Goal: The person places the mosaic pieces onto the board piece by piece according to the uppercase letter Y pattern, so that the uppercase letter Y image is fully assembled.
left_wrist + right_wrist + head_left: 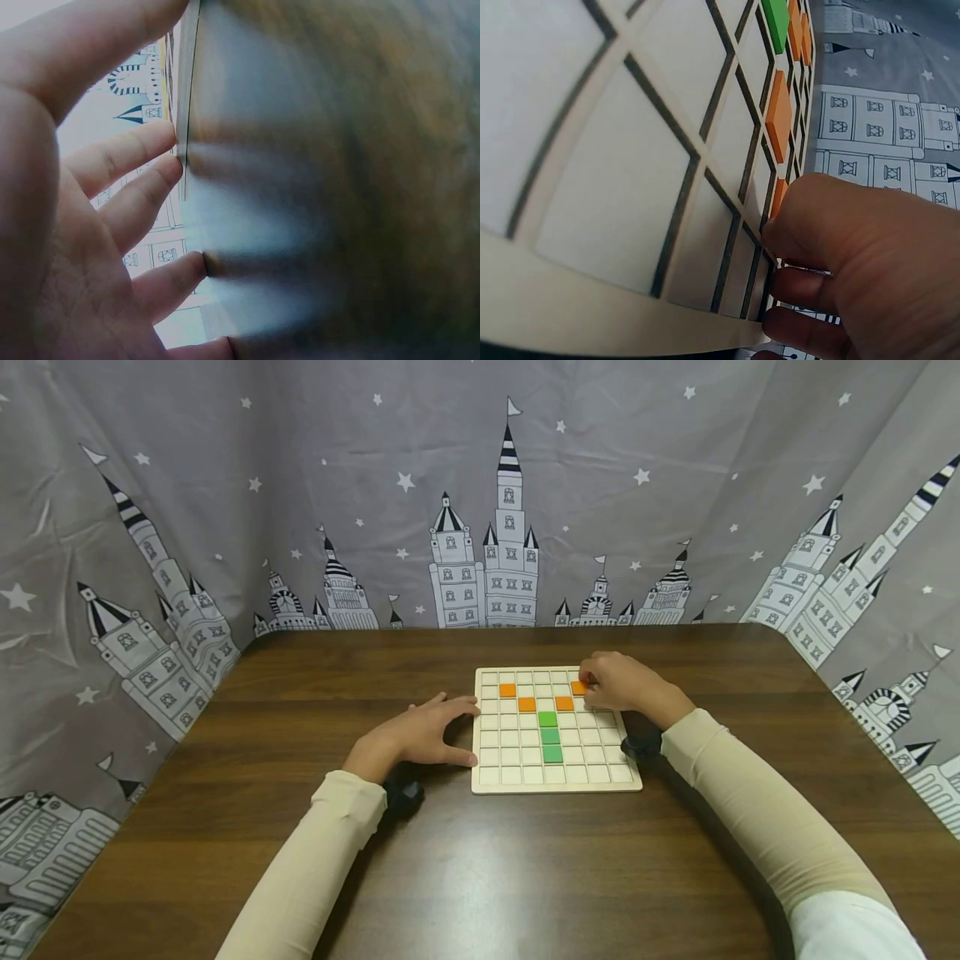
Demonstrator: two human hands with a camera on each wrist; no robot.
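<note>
A pale wooden board (555, 789) with a grid of square cells lies on the table. Orange tiles (527, 704) slant in from both upper sides towards a column of green tiles (551, 736), making a Y. My right hand (626, 682) is over the board's upper right, fingers curled, thumb and fingertips at the upper right orange tile (577, 688). In the right wrist view the thumb covers part of that orange tile (778, 196). Beside the board's left edge, my left hand (420, 732) spreads its fingers, with thumb and fingertips at the rim. Straight fingers (142, 199) show in the left wrist view.
The brown wooden table (480, 877) extends around the board. Behind it hangs a grey curtain (315, 460) printed with castles and stars. Dark wrist cameras sit under both wrists, the right one (640, 746) overlapping the board's right edge in the head view.
</note>
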